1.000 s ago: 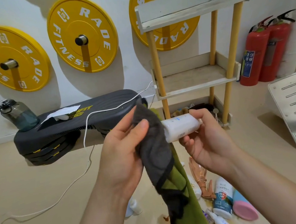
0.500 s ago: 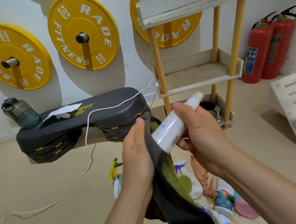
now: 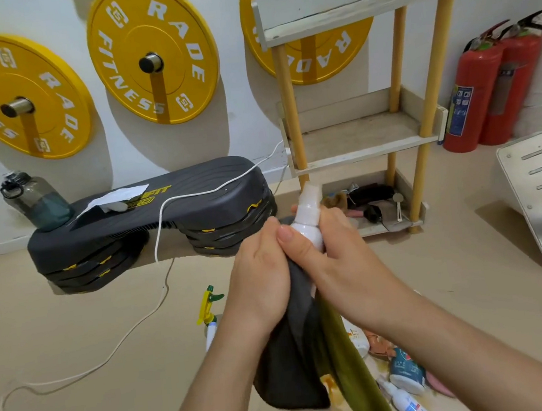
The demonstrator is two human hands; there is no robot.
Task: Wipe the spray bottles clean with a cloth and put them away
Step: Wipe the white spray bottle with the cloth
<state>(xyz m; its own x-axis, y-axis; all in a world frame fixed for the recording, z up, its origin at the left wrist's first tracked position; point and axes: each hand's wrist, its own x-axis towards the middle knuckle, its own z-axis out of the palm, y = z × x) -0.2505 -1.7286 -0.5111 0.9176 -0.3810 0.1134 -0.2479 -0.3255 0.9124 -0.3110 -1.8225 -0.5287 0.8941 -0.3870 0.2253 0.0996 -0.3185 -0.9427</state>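
The white spray bottle (image 3: 308,224) stands upright, nozzle up, in front of the wooden shelf rack's (image 3: 364,148) bottom tier. The right hand (image 3: 342,264) curls its fingers round the bottle's body, thumb on its shoulder. The left hand (image 3: 256,273) clutches the grey-and-green cloth (image 3: 296,363) against the bottle's lower part, and the cloth hangs below. More bottles (image 3: 406,372) lie on the floor nearer than the rack.

Both forearms reach forward, converging mid-view. Left grip (image 3: 259,273) curled round cloth (image 3: 298,353). Right grip (image 3: 345,261) wraps bottle (image 3: 309,231), thumb alongside left grip, touching.
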